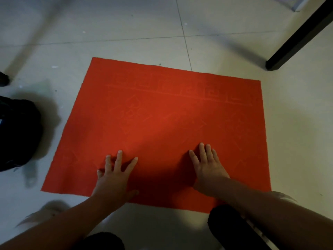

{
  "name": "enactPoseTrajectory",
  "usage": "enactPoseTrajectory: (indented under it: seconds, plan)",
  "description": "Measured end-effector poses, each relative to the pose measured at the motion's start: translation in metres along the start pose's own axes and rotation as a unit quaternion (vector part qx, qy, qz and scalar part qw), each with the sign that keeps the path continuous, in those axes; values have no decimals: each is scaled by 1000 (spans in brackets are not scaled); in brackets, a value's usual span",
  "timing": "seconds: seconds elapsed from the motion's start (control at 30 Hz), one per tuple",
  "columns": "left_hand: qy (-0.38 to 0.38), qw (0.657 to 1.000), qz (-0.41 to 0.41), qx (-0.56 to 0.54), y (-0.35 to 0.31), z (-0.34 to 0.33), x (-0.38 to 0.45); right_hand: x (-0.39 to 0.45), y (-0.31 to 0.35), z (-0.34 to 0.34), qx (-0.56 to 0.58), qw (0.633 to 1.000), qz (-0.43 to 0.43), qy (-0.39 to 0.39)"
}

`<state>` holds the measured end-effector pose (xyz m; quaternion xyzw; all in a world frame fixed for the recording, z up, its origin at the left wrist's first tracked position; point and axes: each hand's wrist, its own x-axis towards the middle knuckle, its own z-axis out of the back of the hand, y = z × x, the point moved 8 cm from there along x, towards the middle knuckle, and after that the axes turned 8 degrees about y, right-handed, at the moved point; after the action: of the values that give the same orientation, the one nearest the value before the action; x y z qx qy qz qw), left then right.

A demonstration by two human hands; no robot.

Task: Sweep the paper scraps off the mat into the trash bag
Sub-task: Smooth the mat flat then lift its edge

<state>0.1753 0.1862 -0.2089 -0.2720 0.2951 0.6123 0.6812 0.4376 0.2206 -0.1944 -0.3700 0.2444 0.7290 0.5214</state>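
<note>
1. Floor (pixel 225 18): pale glossy tiles with thin dark grout lines, scattered with small white flecks and dark specks.
2. Red mat (pixel 162 123) lies flat on the tiles at centre, a faint embossed pattern on its surface.
3. Black bag (pixel 16 134) sits on the floor just left of the mat, apart from it.
4. Black furniture leg (pixel 275 64) stands on the tiles near the mat's far right corner.

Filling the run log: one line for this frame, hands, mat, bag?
left hand: flat on mat | right hand: flat on mat | red mat: no scraps visible | black trash bag: left of mat
</note>
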Motion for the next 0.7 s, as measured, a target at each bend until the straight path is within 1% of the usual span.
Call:
enactPoseTrajectory:
  seconds: [0.13,0.3,0.37,0.43,0.5,0.6,0.7]
  plan:
    - [-5,1000,23,-21,-9,0,-3,13,-7,15,-11,1000,19,-21]
    - [-18,998,53,-11,-14,7,-1,25,-15,30,-31,998,30,-39]
    - [-24,998,59,-21,-12,5,-1,25,-17,32,-2,998,29,-56]
    - [-56,996,61,-24,-6,9,-1,24,-20,32,51,995,18,-89]
    - [-78,995,54,-40,3,13,2,24,-22,27,85,992,-1,-98]
    - [-41,997,42,-55,8,9,13,29,-22,20,93,994,-13,-62]
    - [-14,996,48,-69,5,12,20,35,-25,26,98,994,-12,-48]
